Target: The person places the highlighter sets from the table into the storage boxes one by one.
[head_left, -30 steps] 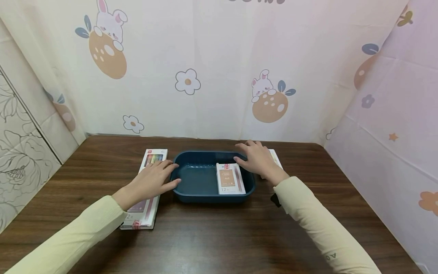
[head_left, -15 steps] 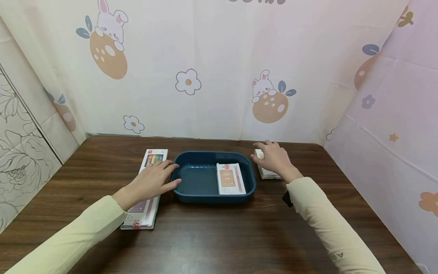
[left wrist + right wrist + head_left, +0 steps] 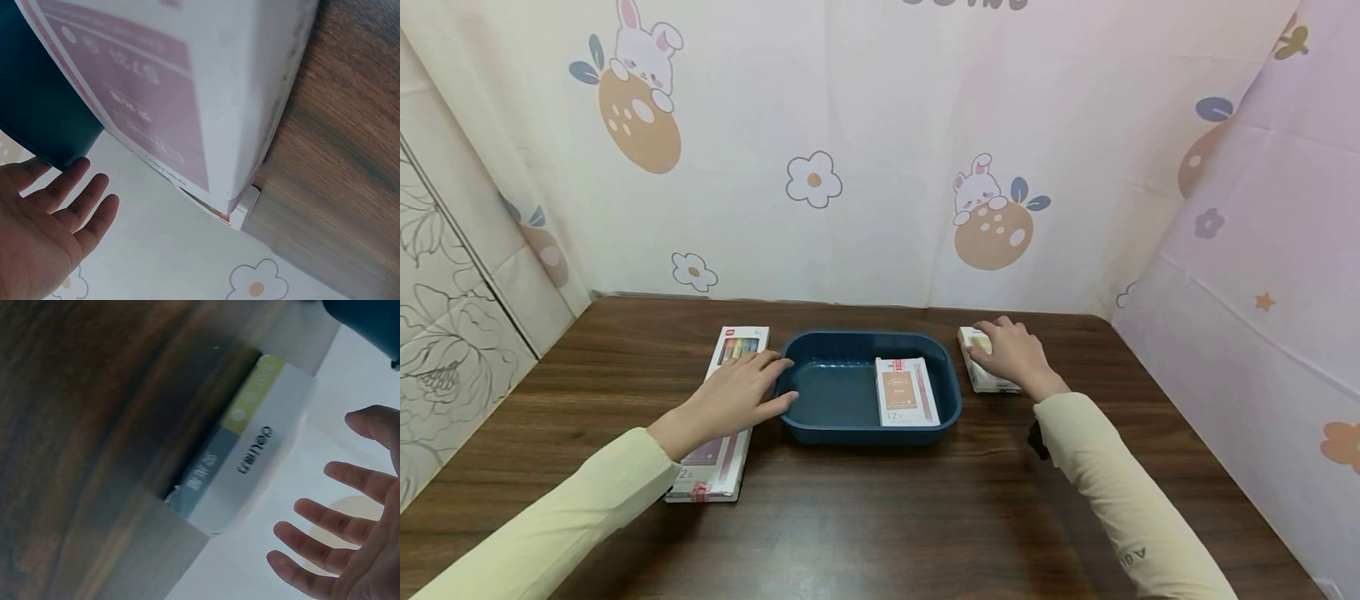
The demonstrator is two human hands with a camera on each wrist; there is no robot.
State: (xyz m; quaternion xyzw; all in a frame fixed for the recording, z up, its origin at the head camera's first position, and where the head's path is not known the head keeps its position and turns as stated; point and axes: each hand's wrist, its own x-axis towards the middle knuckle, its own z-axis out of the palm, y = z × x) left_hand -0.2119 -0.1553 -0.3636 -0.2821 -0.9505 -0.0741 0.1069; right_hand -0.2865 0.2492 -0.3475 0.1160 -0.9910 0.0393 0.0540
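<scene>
My left hand [image 3: 730,396] rests with relaxed fingers at the left rim of a dark blue tray [image 3: 831,396], its wrist above a long white carton [image 3: 722,458] with a coloured strip near its top. In the left wrist view the fingertips meet the rim of the tray [image 3: 47,100], and the carton [image 3: 156,94] shows a mauve panel. Right of the tray, my right hand [image 3: 1017,354] hovers over a small white box [image 3: 988,380], fingers spread and partly covering it. The right wrist view shows this box [image 3: 250,450], marked "deli", apart from the spread fingers.
Inside the tray, at its right side, lies a white box [image 3: 904,396] with a brown panel and the number 12. All of it stands on a dark wooden table [image 3: 880,517]. Behind the table hangs a printed curtain [image 3: 880,233].
My right hand has moved right, from over the tray's right rim to over the small white box, and lowered a little. The left hand stays at the tray's rim.
</scene>
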